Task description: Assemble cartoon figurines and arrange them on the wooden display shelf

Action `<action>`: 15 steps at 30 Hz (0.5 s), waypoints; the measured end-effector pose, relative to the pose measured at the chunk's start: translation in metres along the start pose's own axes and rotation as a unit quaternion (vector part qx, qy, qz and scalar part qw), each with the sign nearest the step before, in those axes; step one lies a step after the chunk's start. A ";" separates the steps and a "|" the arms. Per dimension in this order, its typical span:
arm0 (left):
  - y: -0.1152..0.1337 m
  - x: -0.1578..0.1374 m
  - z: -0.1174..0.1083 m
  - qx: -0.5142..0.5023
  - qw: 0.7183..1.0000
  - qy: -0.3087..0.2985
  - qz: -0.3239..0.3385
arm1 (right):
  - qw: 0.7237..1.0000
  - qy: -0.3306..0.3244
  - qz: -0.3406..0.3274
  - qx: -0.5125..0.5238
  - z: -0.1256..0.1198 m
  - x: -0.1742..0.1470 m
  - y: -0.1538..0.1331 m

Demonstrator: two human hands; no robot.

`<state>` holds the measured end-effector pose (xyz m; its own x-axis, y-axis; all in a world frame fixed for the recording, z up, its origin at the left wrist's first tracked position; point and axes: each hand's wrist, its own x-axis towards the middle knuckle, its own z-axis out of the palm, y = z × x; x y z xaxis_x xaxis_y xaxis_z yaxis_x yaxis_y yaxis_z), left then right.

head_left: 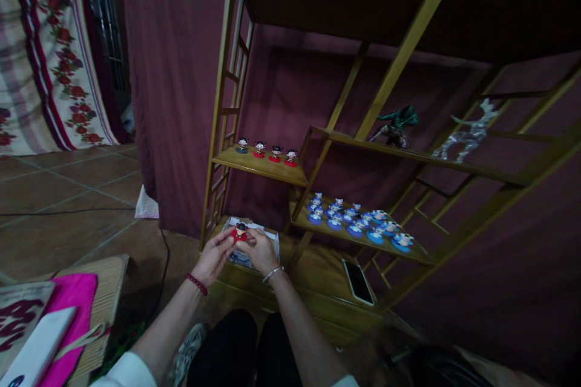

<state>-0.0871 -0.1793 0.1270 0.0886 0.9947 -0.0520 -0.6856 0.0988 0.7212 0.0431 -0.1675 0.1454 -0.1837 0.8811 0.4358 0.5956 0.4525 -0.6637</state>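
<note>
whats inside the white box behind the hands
The white box sits on the bottom shelf. The left hand and right hand, holding a red figurine, cover most of its opening. Only a rim and a patterned side show; its contents cannot be seen.

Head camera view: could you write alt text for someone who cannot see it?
Two bare hands, left hand and right hand, hold a small red figurine together above a white box at the foot of a wooden shelf unit. Four red-based figurines line one shelf, blue-based figurines crowd a lower one, and a phone lies on the bottom board.
</note>
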 end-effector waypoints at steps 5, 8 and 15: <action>0.010 0.001 0.005 0.029 0.999 -0.020 0.030 | 1.000 -0.011 0.001 0.012 -0.009 0.007 -0.013; 0.016 0.002 0.009 0.048 0.997 -0.034 0.054 | 1.000 -0.010 -0.002 0.013 -0.013 0.012 -0.021; 0.032 0.010 0.020 0.070 0.993 -0.020 0.091 | 0.998 -0.005 -0.013 0.064 -0.023 0.027 -0.036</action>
<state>-0.0938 -0.1665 0.1630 0.0026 0.9935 0.1139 -0.5861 -0.0908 0.8051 0.0346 -0.1631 0.1944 -0.2050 0.8703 0.4479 0.4861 0.4877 -0.7252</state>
